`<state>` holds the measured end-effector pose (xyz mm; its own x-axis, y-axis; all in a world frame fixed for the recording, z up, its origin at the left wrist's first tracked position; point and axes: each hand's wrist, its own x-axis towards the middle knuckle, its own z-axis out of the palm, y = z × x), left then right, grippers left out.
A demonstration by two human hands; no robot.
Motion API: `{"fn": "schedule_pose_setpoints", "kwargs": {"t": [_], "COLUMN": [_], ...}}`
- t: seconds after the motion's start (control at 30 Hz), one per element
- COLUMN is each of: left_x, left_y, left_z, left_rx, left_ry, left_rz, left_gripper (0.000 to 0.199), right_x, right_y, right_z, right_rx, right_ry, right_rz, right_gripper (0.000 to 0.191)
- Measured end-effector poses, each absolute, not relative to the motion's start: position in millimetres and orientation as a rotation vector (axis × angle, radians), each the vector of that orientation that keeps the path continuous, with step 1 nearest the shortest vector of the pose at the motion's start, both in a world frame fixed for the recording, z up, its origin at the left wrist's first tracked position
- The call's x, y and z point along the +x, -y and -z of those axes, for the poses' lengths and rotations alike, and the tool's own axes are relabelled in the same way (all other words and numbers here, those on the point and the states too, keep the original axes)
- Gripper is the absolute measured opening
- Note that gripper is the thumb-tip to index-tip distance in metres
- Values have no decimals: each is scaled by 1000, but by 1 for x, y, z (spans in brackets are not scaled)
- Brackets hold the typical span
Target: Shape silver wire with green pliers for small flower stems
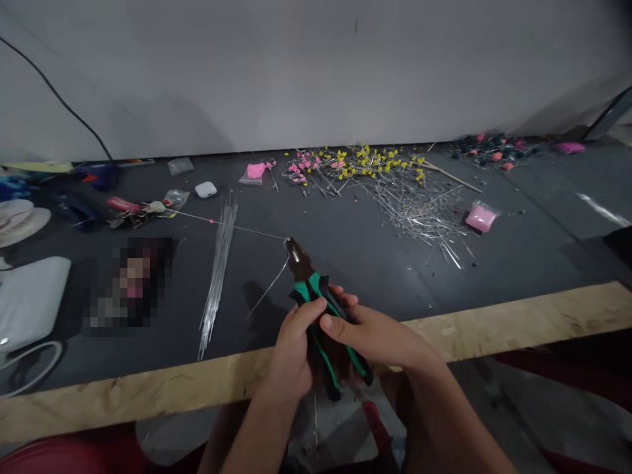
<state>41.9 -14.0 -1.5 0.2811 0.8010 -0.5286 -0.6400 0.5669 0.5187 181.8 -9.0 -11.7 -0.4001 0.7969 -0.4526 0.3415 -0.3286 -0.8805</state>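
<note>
Now my left hand (292,339) and right hand (372,336) are gripping the pliers (300,266) by the handles — both curling closed round them — while the tips are pointing away from me above the table (375,263), meeting a bent wire (268,289), right of the wire bundle (218,263)

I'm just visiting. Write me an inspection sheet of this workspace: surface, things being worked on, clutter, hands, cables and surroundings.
Surface: dark table with a pale wooden edge in front.
Job's things: pliers, a thin wire at their tips; a bundle of wires lies to the left.
Clutter: white case, pink-and-yellow-tipped stems, pink packet at right.
Grippers: none, bare hands; left hand and right hand both hold the pliers.
Cables: black cord against the wall, white cable at lower left.
Surroundings: pale wall behind, red seat at lower left.
</note>
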Motion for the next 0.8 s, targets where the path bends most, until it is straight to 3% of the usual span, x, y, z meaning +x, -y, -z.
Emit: {"fn": "schedule_pose_setpoints", "kwargs": {"t": [0.2,0.33,0.43,0.67,0.8], "left_x": [46,49,50,49,46], "left_y": [13,11,16,31,34], "left_z": [-1,6,8,2,-1], "left_rx": [128,231,367,586,615], "left_ry": [-833,-996,-1147,-1193,-1228], "left_rz": [-1092,-1142,-1044,-935,-864], "left_gripper": [21,25,24,11,9], "right_x": [199,201,186,167,179], "right_y": [-5,-18,-20,-11,-13], "right_z": [3,-7,-15,-29,-28], "right_rx": [-1367,-1355,-1225,-1110,-1180], "right_ry": [1545,1114,1017,1043,1150], "right_rz": [-1887,-1585,-1619,-1769,-1676], "right_gripper": [47,40,41,17,15]}}
